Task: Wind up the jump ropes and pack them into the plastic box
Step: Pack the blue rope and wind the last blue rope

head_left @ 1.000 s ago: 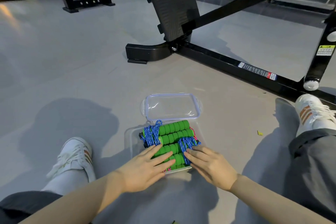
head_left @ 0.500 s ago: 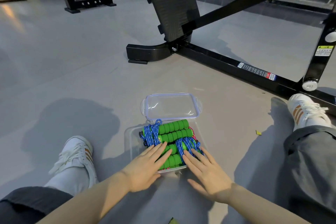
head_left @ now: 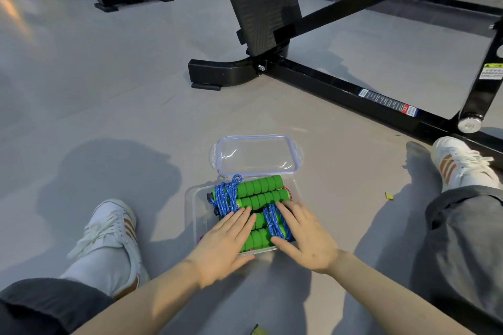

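A clear plastic box (head_left: 196,208) stands on the grey floor between my legs. Inside lie wound jump ropes (head_left: 258,190) with green ribbed foam handles, bound by blue cord (head_left: 225,196). A bit of pink cord shows at the box's edges. My left hand (head_left: 224,242) lies flat with straight fingers on the near left handles. My right hand (head_left: 303,236) lies flat on the near right handles and a blue cord wrap. The near part of the box is hidden under both hands.
The box's clear lid (head_left: 255,153) lies flat on the floor just beyond it. A black gym machine frame (head_left: 326,79) with a footplate stands further back and to the right. My white shoes (head_left: 109,226) flank the box. A small yellow scrap (head_left: 389,196) lies right.
Both hands slid a little toward me and closer together over the handles, staying flat on the ropes. The box and lid have not moved.
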Demonstrator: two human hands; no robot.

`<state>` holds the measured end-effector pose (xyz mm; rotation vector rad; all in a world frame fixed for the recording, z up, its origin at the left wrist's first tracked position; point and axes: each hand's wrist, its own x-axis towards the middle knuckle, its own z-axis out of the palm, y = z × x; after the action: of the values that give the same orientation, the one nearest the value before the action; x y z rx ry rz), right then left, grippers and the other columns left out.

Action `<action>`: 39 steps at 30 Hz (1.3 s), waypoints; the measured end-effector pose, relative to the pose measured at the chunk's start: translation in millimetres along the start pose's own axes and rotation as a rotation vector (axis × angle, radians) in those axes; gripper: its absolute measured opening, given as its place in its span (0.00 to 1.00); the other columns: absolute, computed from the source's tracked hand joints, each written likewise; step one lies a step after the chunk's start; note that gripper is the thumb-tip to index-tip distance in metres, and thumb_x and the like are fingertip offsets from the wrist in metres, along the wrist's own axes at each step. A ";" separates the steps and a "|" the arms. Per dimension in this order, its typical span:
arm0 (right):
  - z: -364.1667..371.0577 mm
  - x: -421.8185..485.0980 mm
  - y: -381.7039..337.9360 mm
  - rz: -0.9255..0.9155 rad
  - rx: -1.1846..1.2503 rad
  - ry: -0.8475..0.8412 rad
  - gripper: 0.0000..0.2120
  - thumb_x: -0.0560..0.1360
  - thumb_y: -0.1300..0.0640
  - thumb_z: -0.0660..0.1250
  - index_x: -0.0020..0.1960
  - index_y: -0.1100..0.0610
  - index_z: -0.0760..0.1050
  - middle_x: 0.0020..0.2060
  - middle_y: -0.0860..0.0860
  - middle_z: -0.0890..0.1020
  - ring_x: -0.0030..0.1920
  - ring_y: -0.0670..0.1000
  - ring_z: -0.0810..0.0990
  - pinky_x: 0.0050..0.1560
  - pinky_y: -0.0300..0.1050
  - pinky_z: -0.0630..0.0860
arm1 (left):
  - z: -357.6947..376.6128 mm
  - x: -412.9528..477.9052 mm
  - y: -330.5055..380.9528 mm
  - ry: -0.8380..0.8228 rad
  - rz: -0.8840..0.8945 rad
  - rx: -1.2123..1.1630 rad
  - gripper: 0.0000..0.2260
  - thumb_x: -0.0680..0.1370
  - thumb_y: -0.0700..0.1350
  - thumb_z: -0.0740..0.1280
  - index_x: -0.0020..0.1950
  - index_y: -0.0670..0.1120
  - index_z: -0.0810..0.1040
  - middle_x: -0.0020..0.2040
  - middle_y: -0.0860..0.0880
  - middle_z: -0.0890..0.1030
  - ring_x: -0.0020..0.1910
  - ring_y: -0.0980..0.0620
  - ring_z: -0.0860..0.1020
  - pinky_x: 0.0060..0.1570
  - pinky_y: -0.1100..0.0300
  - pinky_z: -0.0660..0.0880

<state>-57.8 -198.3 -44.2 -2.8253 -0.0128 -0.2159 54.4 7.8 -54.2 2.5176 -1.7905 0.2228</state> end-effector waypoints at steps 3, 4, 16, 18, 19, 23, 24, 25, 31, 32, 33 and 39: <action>9.1 6.3 -2.8 0.005 -0.066 0.096 0.31 0.77 0.36 0.50 0.64 0.61 0.67 0.55 0.56 0.75 0.53 0.55 0.71 0.62 0.47 0.64 | -2.3 2.7 -0.4 -0.067 -0.017 -0.013 0.36 0.82 0.59 0.37 0.62 0.40 0.79 0.61 0.42 0.79 0.60 0.48 0.78 0.66 0.54 0.60; 9.9 9.1 -4.4 -0.003 -0.096 0.133 0.30 0.78 0.37 0.50 0.62 0.62 0.69 0.52 0.56 0.76 0.51 0.55 0.72 0.62 0.48 0.63 | -3.3 2.7 -0.8 -0.092 -0.021 -0.013 0.36 0.82 0.59 0.37 0.61 0.40 0.79 0.61 0.42 0.79 0.59 0.48 0.79 0.66 0.54 0.60; -13.9 29.7 -11.6 0.042 -0.072 0.072 0.37 0.77 0.33 0.44 0.65 0.60 0.71 0.69 0.59 0.67 0.71 0.57 0.59 0.73 0.49 0.45 | -3.5 3.3 1.6 -0.029 -0.013 0.019 0.44 0.72 0.75 0.50 0.74 0.43 0.65 0.73 0.39 0.64 0.74 0.44 0.58 0.67 0.44 0.56; -21.0 50.6 -12.0 0.059 -0.035 -0.009 0.42 0.73 0.30 0.35 0.75 0.56 0.57 0.76 0.55 0.54 0.76 0.55 0.47 0.74 0.45 0.38 | -6.0 8.6 5.3 -0.046 -0.061 -0.001 0.44 0.71 0.76 0.48 0.74 0.44 0.66 0.73 0.38 0.64 0.74 0.43 0.58 0.66 0.44 0.55; -21.3 59.8 -10.7 0.071 -0.034 -0.078 0.43 0.70 0.29 0.32 0.76 0.53 0.51 0.76 0.52 0.50 0.76 0.54 0.44 0.73 0.45 0.36 | -7.0 11.2 6.9 -0.058 -0.096 -0.017 0.44 0.72 0.76 0.48 0.74 0.44 0.66 0.73 0.38 0.64 0.74 0.43 0.57 0.66 0.44 0.56; -7.8 68.6 -5.5 0.133 -0.028 -0.173 0.50 0.63 0.26 0.24 0.77 0.51 0.49 0.76 0.50 0.52 0.76 0.52 0.45 0.73 0.48 0.37 | -10.6 18.7 10.3 -0.029 -0.201 -0.095 0.40 0.75 0.73 0.47 0.73 0.44 0.67 0.74 0.35 0.60 0.75 0.42 0.54 0.67 0.44 0.54; -3.1 66.1 -5.3 0.149 -0.003 -0.139 0.49 0.65 0.27 0.24 0.77 0.51 0.51 0.76 0.50 0.54 0.76 0.52 0.46 0.73 0.47 0.38 | -11.1 21.5 9.3 0.006 -0.242 -0.118 0.38 0.76 0.71 0.47 0.72 0.43 0.68 0.75 0.36 0.59 0.75 0.42 0.53 0.68 0.44 0.52; -0.2 62.8 -6.1 0.147 0.014 -0.094 0.47 0.68 0.28 0.27 0.76 0.52 0.53 0.75 0.52 0.57 0.75 0.52 0.49 0.74 0.46 0.40 | -14.9 25.4 8.3 0.034 -0.298 -0.149 0.37 0.78 0.69 0.46 0.72 0.42 0.68 0.75 0.37 0.59 0.76 0.42 0.52 0.69 0.44 0.50; 7.1 58.4 -7.6 0.081 -0.019 0.052 0.34 0.79 0.39 0.38 0.70 0.58 0.67 0.59 0.53 0.73 0.59 0.54 0.69 0.64 0.50 0.65 | -16.1 42.0 -8.4 -0.007 -0.378 -0.180 0.48 0.68 0.73 0.28 0.78 0.42 0.46 0.79 0.46 0.46 0.75 0.53 0.37 0.69 0.59 0.27; 7.1 58.5 -7.2 0.080 -0.016 0.062 0.33 0.79 0.40 0.38 0.70 0.58 0.68 0.58 0.52 0.73 0.59 0.54 0.69 0.64 0.49 0.65 | -14.5 43.4 -9.2 0.003 -0.376 -0.195 0.49 0.68 0.74 0.30 0.78 0.42 0.48 0.79 0.46 0.48 0.77 0.52 0.42 0.70 0.58 0.29; 7.2 58.8 -7.1 0.078 -0.018 0.069 0.32 0.79 0.41 0.39 0.69 0.58 0.68 0.58 0.52 0.74 0.58 0.54 0.69 0.64 0.48 0.64 | -14.5 44.3 -9.5 0.024 -0.386 -0.213 0.48 0.70 0.75 0.35 0.78 0.41 0.52 0.78 0.46 0.53 0.77 0.50 0.48 0.71 0.58 0.32; 8.0 59.6 -8.7 0.066 -0.080 0.092 0.27 0.79 0.45 0.46 0.68 0.59 0.70 0.55 0.52 0.75 0.56 0.51 0.66 0.64 0.48 0.59 | -13.3 44.5 -10.0 0.062 -0.367 -0.265 0.40 0.71 0.69 0.53 0.72 0.40 0.67 0.69 0.46 0.70 0.69 0.47 0.66 0.73 0.56 0.51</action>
<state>2.0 -188.4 -40.2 -2.8862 0.1120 -0.3386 76.9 -29.0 -34.3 2.5487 -1.2109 0.0437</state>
